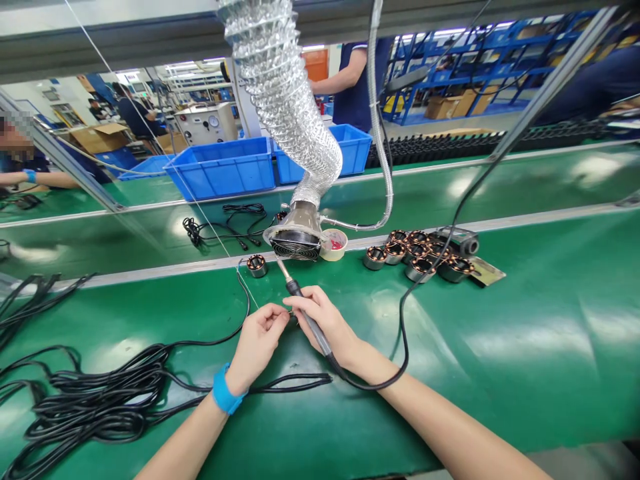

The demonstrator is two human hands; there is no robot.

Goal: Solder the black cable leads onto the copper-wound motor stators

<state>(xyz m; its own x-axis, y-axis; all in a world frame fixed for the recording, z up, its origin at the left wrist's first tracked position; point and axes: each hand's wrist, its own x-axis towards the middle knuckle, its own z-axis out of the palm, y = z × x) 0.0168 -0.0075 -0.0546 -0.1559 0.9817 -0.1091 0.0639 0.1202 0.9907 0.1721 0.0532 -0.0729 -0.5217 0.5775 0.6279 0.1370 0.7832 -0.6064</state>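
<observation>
Head view: a workshop surrounds the work, with blue shelves [450,80] far right and a person [361,90] beyond the bench. The glossy green bench [510,347] runs left to right. Blue tubs [225,170] stand at the far side; a foil duct [285,87] hangs in front of them, ending in a black fan [295,249]. Black cables [115,380] spread near left; copper-wound cores [420,257] cluster right of the fan.

Between cables and cores, the right hand [325,327] wraps the iron [311,325], its fingers closed around the handle. The iron's long axis slants from near right to far left, its hot end near the fan and pointing away from both hands' fingertips. The left hand [261,339], just left of the handle, pinches a small piece [291,313], thumb against forefinger; it lies where both hands' fingertips meet, too small to identify.
</observation>
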